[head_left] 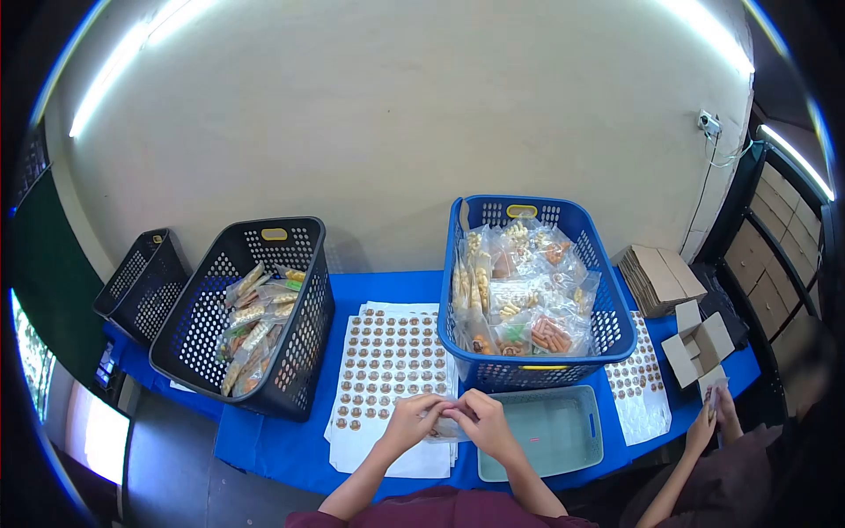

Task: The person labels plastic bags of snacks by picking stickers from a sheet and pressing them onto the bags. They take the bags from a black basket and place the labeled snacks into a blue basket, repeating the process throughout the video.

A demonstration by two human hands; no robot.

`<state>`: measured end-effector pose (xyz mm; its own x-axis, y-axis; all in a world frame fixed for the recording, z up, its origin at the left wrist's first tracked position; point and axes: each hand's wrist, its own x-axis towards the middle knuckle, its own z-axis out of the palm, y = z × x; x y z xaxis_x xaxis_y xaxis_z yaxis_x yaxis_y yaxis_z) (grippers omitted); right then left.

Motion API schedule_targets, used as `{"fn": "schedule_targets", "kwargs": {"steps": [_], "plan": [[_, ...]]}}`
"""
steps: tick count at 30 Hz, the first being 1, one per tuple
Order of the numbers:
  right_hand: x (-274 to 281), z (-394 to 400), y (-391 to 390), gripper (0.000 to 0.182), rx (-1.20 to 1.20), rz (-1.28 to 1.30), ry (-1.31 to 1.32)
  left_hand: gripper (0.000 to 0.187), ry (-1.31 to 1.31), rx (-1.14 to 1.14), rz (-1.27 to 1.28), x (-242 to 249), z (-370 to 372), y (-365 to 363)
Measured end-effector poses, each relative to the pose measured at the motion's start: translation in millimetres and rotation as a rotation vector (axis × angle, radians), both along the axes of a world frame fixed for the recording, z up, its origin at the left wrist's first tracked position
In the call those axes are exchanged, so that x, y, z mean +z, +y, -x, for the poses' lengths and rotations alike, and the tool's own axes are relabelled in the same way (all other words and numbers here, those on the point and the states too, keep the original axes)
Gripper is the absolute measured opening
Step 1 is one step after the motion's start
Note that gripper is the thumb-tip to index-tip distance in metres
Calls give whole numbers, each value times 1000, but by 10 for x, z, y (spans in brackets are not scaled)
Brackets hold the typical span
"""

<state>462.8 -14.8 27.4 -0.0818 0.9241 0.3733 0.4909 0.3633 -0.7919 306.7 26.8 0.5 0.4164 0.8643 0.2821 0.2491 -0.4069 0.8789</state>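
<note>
My left hand and my right hand meet over the lower right of the sticker sheets. Both have their fingers closed on a clear plastic bag, whose contents are mostly hidden by the hands. The stacked white sheets carry rows of round brown stickers. Just right of my right hand is a pale green tray. Behind it stands a blue basket filled with clear bags of snacks. At the left, a black basket holds more filled bags.
A smaller black basket stands far left. At the right are another sticker sheet, flattened cardboard and an open carton. A co-worker's hands hold a small packet beside the carton. Blue cloth covers the table.
</note>
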Motion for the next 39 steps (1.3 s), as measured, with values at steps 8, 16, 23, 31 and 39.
{"fn": "schedule_targets", "kwargs": {"steps": [8, 16, 23, 31, 39], "plan": [[-32, 291, -88, 22, -39, 25, 109, 10, -83, 292, -142, 161, 112, 33], [-93, 336, -168, 21, 203, 45, 261, 19, -458, 656, -148, 215, 333, 308], [-350, 143, -208, 13, 109, 44, 383, 25, -449, 360, 82, 459, 529, 300], [138, 179, -262, 27, 150, -356, -222, 27, -174, -342, 404, -115, 107, 112], [153, 31, -178, 10, 118, -297, 20, 28, -134, -168, 252, 377, 286, 147]]}}
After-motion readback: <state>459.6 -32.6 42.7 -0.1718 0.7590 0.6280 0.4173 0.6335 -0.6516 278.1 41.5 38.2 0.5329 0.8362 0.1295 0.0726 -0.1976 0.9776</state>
